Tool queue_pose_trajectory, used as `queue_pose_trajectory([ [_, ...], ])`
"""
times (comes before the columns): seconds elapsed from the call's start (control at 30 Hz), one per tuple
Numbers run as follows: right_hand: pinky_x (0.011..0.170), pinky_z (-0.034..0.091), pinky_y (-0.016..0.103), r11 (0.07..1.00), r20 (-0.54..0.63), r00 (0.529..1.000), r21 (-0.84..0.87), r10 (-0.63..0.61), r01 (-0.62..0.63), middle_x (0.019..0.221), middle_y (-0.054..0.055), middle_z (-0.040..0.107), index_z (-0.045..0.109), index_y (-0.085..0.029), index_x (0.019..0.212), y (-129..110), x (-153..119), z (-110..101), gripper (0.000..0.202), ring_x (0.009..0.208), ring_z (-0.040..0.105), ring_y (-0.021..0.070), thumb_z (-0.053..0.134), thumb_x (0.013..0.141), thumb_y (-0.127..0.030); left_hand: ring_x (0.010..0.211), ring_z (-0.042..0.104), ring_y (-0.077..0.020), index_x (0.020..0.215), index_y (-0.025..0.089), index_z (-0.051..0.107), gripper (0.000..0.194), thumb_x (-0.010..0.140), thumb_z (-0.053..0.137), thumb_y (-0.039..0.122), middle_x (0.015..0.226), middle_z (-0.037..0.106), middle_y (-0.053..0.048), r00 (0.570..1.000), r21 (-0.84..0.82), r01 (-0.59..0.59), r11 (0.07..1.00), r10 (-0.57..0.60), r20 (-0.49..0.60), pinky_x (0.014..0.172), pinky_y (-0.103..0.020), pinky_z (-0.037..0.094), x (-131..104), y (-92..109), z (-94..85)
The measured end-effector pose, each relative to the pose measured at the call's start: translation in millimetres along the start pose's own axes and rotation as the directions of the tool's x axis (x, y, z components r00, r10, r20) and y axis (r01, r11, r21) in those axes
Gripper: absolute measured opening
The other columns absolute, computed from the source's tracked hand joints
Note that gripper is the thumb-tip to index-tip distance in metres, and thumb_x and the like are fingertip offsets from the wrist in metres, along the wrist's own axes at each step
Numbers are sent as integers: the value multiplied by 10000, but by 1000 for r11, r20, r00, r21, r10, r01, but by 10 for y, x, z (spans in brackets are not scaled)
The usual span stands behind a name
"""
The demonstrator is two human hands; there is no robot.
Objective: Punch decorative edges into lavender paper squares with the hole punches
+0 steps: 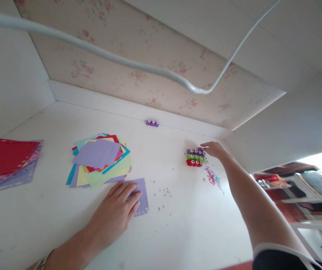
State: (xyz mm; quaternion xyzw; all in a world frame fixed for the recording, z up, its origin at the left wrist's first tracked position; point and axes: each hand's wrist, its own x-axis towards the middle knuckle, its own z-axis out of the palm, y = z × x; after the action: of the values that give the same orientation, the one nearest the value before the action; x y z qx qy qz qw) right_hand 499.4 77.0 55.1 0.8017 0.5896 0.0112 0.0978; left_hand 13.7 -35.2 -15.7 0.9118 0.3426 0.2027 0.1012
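Note:
My left hand (121,204) lies flat with fingers spread on a purple paper sheet (142,195), pressing it to the white table. Small punched holes run along the sheet's near edge. Farther right, my right hand (214,149) has its fingers at a purple craft punch (200,150) at the back right corner of a block of small punches; the fingertips are partly hidden. That block has purple punches at the back, green punches (194,157) in the middle and red punches (194,163) in front.
Loose coloured paper (99,155) is piled behind my left hand. Hole-edged sheets (9,157) lie far left. Three purple punches (152,123) stand by the back ledge. Purple paper dots (165,191) and red and blue confetti (213,176) are scattered. A white cable (138,67) hangs in front.

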Motion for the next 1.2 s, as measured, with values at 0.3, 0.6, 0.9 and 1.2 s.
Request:
queue_pose_trajectory([
  [0.3, 979, 469, 336, 977, -109, 981, 127, -159, 172, 1193, 59, 702, 674, -229, 1229, -970, 248, -210, 383, 1092, 644, 236, 464, 911, -268, 1196, 552, -215, 1190, 246, 629, 291, 944, 481, 197, 1274, 619, -35, 1000, -66, -21, 998, 22, 16, 1104, -445, 389, 9, -13, 21],
  [0.6, 1135, 284, 293, 902, -199, 933, 258, -300, 345, 1528, 132, 376, 397, -75, 1448, -2335, 794, -37, 502, 1402, 347, 200, 396, 950, -139, 1122, 564, -239, 1173, 206, 614, 263, 958, 474, 263, 1197, 622, -82, 995, -10, 76, 997, -77, -63, 985, -425, 461, 76, -78, -71],
  [0.9, 995, 403, 377, 887, -156, 953, 353, -259, 298, 1242, 157, 618, 650, -145, 1091, -2343, 712, -94, 219, 1165, 562, 266, 541, 909, -199, 1120, 522, -309, 1297, 153, 544, 487, 870, 626, 372, 1218, 606, -130, 969, 84, 244, 966, -247, 26, 929, -470, 423, 66, -122, -128],
  [1.2, 816, 527, 322, 711, -206, 954, 636, -218, 300, 1166, 96, 671, 503, -215, 1174, -2227, -468, 84, 255, 900, 693, 170, 445, 977, -366, 992, 577, -251, 972, 195, 629, 177, 807, 680, 235, 1042, 611, -74, 954, -203, 299, 932, -298, 38, 904, -398, 440, 97, -167, -220],
])
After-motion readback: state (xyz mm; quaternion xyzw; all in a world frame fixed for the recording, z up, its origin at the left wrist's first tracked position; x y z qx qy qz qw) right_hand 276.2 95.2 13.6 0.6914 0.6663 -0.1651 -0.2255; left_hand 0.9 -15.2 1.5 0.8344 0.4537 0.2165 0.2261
